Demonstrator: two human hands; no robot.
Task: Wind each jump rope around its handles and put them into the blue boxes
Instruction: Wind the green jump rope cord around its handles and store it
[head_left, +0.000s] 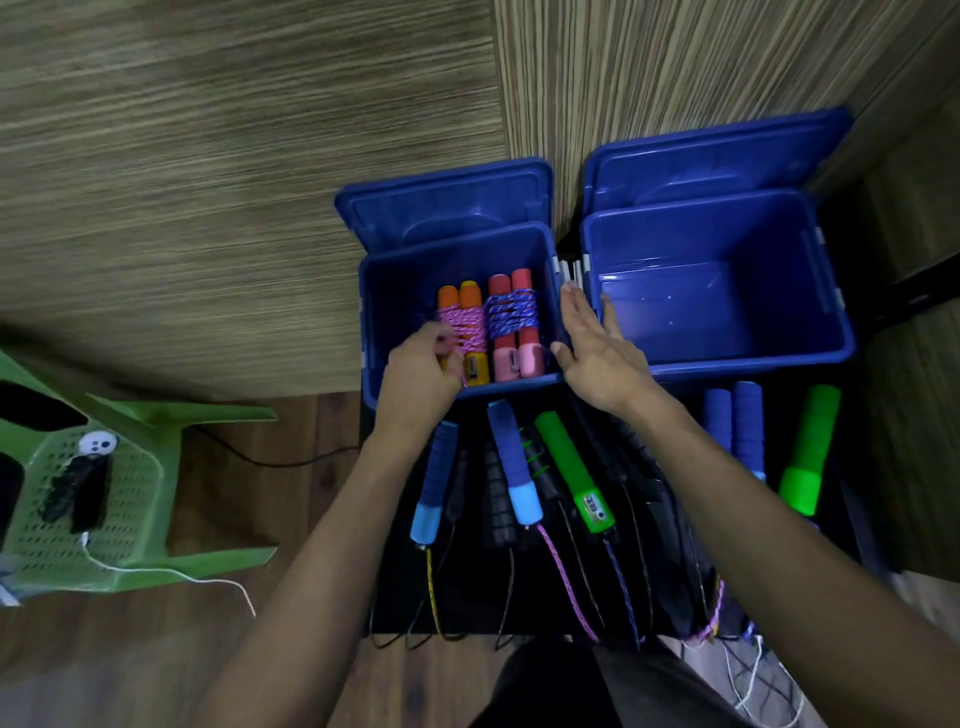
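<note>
Now | my left hand (423, 364) curls on the orange bundle (464, 332) in the left blue box (457, 387) | right hand (597, 345), flat, steadies the rim | I'd seat it snug beside the red bundle (511, 325)

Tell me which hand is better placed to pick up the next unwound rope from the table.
Right. The right hand is open and holds nothing, resting on the rim of the left blue box. The left hand is busy gripping the orange-handled bundle inside that box. The green handle lies just below the right wrist.
</note>
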